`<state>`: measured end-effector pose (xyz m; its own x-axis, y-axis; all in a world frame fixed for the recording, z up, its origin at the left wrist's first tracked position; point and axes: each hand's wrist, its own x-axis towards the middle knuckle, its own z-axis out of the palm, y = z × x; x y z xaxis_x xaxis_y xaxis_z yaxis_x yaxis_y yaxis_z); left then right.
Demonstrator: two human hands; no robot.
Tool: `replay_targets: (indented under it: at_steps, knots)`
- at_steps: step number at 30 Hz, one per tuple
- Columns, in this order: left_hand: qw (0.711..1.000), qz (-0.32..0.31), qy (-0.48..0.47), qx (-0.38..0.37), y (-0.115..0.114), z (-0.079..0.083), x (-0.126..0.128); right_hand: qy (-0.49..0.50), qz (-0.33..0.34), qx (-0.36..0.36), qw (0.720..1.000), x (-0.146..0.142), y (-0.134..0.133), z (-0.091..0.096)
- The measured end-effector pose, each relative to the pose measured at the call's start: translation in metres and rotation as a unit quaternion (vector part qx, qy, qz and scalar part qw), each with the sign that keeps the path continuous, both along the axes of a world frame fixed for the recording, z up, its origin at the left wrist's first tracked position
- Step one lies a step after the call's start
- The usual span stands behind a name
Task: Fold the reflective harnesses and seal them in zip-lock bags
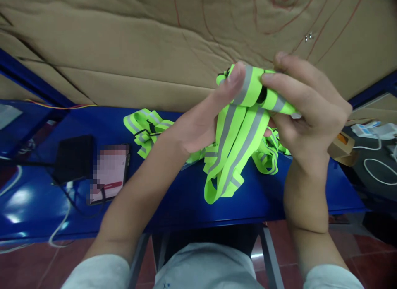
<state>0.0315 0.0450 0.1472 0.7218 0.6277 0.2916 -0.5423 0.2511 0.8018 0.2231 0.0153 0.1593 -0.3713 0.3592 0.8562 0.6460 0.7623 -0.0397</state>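
A neon yellow-green reflective strap vest (238, 140) with grey stripes hangs in loops above the blue table (186, 198). My left hand (201, 119) holds it from the left, thumb pressed on the folded top band. My right hand (304, 107) curls its fingers round the same folded band from the right. More of the strap lies bunched on the table under my hands. A second bundled neon strap (145, 129) rests on the table to the left, untouched.
A black box (73, 156) and a phone (110, 173) with cables lie on the table's left. A small cardboard box (341, 148) and white cables (375, 164) sit at the right. Tan padded fabric (155, 44) covers the area behind. Red tile floor lies below.
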Motion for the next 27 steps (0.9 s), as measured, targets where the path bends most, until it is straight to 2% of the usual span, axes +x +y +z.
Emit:
replay_targets:
  at_steps: [2,5,7,8,10,14,18,21,24,27]
  knots:
    - [1.0,0.009,0.002,-0.014,-0.001,-0.001,0.0,-0.037,0.027,-0.09,0.995,0.009,-0.002,0.005]
    - [0.999,0.012,0.029,-0.026,-0.001,-0.006,-0.001,-0.083,0.149,-0.236,0.957,0.026,-0.001,0.012]
    - [0.999,0.006,0.039,-0.021,0.0,-0.01,-0.003,-0.047,0.205,-0.272,0.939,0.033,0.003,0.013]
    - [0.999,0.005,0.039,-0.013,0.001,-0.012,-0.003,-0.004,0.204,-0.272,0.94,0.034,0.006,0.011]
    - [0.999,0.012,0.042,0.005,0.002,-0.015,-0.003,0.078,0.16,-0.272,0.946,0.033,0.01,0.006]
    - [0.998,0.031,0.053,0.009,0.006,-0.022,0.002,0.131,0.069,-0.304,0.941,0.021,0.009,-0.001]
    - [1.0,0.023,0.012,-0.014,0.006,-0.026,0.01,0.158,0.014,-0.236,0.959,0.007,-0.004,0.002]
    - [1.0,-0.001,-0.03,-0.009,0.005,-0.024,0.012,0.163,-0.003,-0.192,0.968,-0.005,-0.014,0.006]
    - [1.0,0.005,-0.017,0.0,0.004,-0.019,0.007,0.172,0.005,-0.164,0.971,-0.015,-0.017,0.005]
    - [1.0,-0.007,-0.002,0.019,0.005,-0.017,-0.001,0.227,0.015,-0.176,0.958,-0.02,-0.012,0.0]
